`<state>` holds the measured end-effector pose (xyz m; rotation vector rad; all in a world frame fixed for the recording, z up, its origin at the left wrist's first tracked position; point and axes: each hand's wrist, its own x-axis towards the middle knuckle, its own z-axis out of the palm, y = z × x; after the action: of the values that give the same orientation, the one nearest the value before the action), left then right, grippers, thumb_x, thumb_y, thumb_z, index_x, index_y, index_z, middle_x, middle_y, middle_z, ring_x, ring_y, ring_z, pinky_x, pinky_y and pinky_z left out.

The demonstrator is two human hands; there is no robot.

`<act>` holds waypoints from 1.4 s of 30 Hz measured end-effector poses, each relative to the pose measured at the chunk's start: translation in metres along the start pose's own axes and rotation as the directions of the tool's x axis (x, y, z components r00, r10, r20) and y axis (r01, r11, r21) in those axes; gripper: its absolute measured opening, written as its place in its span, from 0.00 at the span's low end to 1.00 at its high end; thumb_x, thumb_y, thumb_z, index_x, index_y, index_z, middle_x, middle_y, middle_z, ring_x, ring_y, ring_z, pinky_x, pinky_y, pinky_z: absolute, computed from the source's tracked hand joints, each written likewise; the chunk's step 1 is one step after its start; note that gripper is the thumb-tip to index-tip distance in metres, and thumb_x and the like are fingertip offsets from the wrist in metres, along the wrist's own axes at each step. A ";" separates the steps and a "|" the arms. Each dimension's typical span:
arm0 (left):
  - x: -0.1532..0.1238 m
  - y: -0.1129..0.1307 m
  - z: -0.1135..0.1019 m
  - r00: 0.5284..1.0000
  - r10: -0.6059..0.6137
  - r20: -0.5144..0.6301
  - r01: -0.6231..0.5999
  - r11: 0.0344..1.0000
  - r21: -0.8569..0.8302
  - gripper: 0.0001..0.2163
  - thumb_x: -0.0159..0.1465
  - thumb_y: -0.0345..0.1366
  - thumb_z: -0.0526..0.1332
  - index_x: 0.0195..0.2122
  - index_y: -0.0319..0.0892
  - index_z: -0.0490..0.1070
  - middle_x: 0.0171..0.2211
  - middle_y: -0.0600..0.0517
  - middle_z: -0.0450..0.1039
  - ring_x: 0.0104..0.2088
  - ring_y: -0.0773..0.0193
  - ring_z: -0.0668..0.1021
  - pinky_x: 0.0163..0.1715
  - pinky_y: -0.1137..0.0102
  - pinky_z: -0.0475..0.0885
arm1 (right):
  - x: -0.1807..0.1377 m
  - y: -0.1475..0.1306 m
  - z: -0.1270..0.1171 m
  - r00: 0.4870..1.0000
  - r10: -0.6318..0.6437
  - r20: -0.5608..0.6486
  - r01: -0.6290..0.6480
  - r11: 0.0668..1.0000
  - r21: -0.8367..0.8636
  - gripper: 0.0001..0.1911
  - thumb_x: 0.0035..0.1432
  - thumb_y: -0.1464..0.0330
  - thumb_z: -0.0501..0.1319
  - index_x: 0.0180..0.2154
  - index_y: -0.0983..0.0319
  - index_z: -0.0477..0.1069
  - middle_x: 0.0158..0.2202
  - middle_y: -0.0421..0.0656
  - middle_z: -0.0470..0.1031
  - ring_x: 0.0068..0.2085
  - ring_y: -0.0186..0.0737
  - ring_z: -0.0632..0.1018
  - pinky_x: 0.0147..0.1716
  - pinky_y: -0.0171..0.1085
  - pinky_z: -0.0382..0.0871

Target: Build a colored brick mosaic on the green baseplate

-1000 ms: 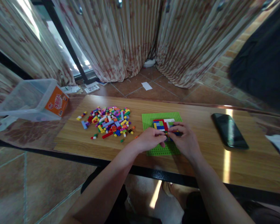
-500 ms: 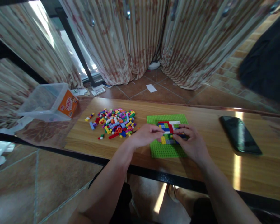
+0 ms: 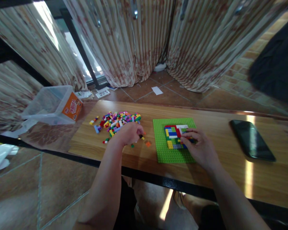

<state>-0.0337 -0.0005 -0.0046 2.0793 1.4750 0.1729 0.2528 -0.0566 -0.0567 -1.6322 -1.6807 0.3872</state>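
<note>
A green baseplate (image 3: 162, 150) lies on the wooden table, with a flat patch of coloured bricks (image 3: 174, 135) built on its far half. My right hand (image 3: 200, 148) rests on the right side of that patch, fingers curled and pressed on the bricks. My left hand (image 3: 129, 133) sits over the near right edge of the loose brick pile (image 3: 116, 121), fingers curled down among the bricks; what they hold, if anything, is hidden. A small orange brick (image 3: 148, 144) lies between the pile and the plate.
A black phone (image 3: 252, 144) lies on the table (image 3: 220, 127) at the right. A clear plastic tub (image 3: 54, 105) with an orange label stands at the left end. Curtains hang behind, and papers lie on the tiled floor. A dark cloth is at the upper right.
My left hand has left the baseplate and moved left to the brick pile. My right hand stays on the built bricks. The view has shifted slightly.
</note>
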 end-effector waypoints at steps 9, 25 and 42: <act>-0.001 0.000 -0.002 1.000 0.024 0.002 -0.024 0.998 0.055 0.10 0.52 0.26 0.62 0.34 0.41 0.79 0.30 0.51 0.79 0.31 0.63 0.77 0.33 0.70 0.68 | 0.004 -0.001 -0.008 0.998 0.055 -0.027 -0.053 0.996 0.067 0.11 0.56 0.59 0.62 0.31 0.59 0.79 0.43 0.47 0.77 0.46 0.48 0.78 0.50 0.50 0.71; 0.015 0.049 0.040 0.936 0.313 0.162 -0.150 0.770 -0.621 0.11 0.61 0.40 0.62 0.38 0.37 0.76 0.29 0.53 0.74 0.29 0.69 0.72 0.32 0.73 0.66 | -0.015 -0.043 -0.007 0.953 -0.265 0.148 0.220 0.940 0.261 0.13 0.60 0.67 0.62 0.47 0.54 0.76 0.44 0.43 0.78 0.45 0.42 0.78 0.47 0.43 0.73; 0.014 0.063 0.053 0.940 0.213 0.265 0.135 0.482 -0.866 0.16 0.57 0.43 0.65 0.41 0.37 0.76 0.32 0.50 0.76 0.24 0.74 0.69 0.24 0.75 0.56 | -0.014 -0.041 -0.011 0.988 -0.123 0.097 0.086 0.944 0.320 0.06 0.59 0.65 0.64 0.39 0.57 0.77 0.34 0.40 0.80 0.35 0.37 0.79 0.37 0.37 0.72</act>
<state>0.0461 -0.0220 -0.0188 1.1755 0.8049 0.4599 0.2298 -0.0792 -0.0260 -1.3021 -1.6827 0.6720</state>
